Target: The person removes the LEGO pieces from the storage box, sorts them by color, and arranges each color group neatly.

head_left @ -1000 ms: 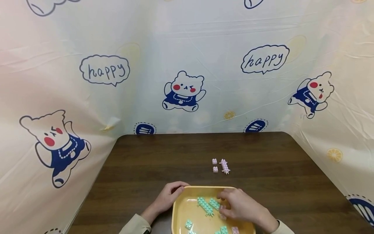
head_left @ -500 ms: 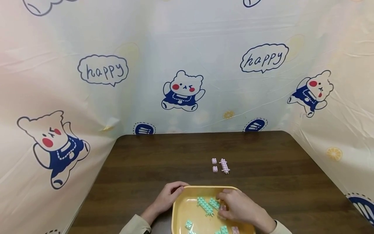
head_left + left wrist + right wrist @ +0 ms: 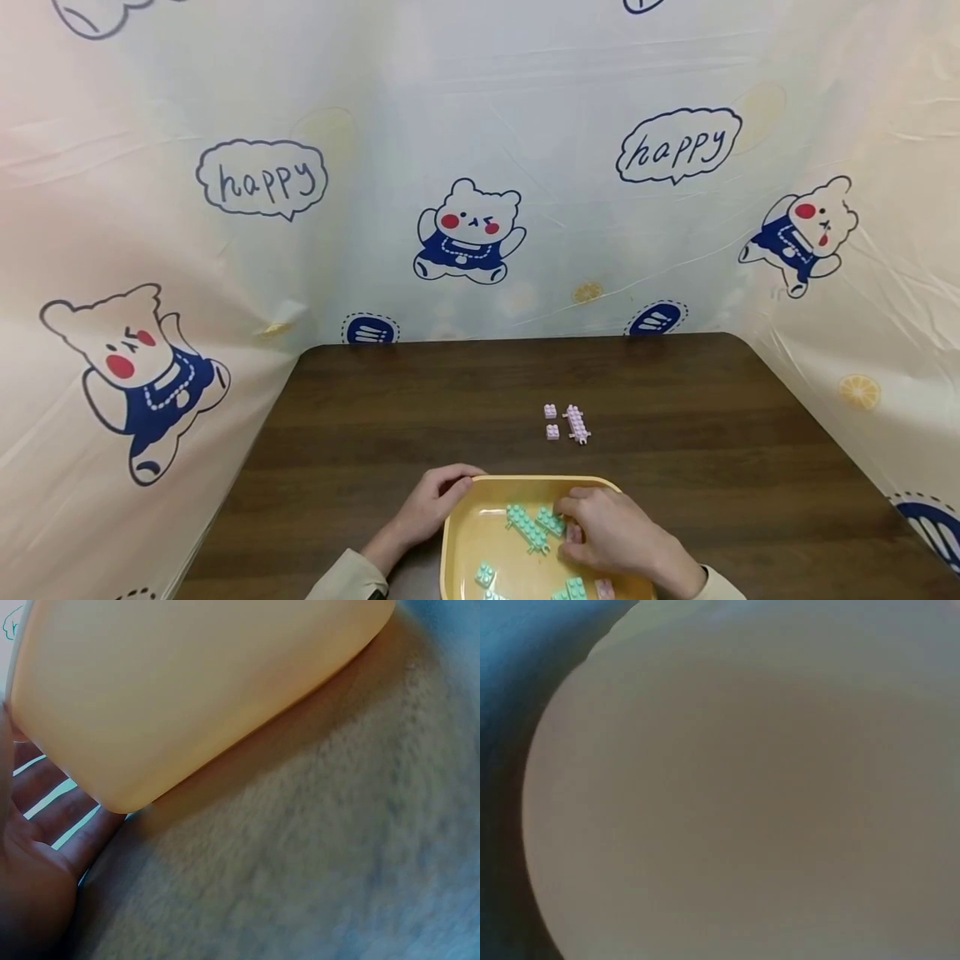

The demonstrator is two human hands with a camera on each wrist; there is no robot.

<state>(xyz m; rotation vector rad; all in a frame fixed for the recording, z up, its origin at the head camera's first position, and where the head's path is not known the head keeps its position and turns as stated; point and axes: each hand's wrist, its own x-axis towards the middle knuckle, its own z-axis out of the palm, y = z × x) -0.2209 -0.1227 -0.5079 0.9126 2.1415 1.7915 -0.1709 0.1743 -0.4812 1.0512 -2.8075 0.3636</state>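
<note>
A yellow tray (image 3: pixel 468 518) with raised walls stands at the table's near side. My left hand (image 3: pixel 427 504) rests at its far left corner; in the left wrist view the fingers (image 3: pixel 67 817) lie nearly straight along the outer wall. Inside the tray, near the right wall, my right hand (image 3: pixel 615 533) has its fingers curled round a pink toy brick (image 3: pixel 573 533), which the hand partly hides. Left of those fingertips lie a green brick (image 3: pixel 550 521) and a long green piece with side pegs (image 3: pixel 527 528). The right wrist view is blurred.
Two small pink bricks (image 3: pixel 552 432) and a long pink pegged piece (image 3: pixel 577 424) lie on the dark wooden table (image 3: pixel 420 400) beyond the tray. More green bricks (image 3: pixel 575 588) and a pink one (image 3: pixel 604 589) are in its near part. A patterned curtain (image 3: pixel 570 108) surrounds the table.
The right thumb and fingers shift very slightly around the pink brick, more of which shows now. The left hand stays at the tray corner.
</note>
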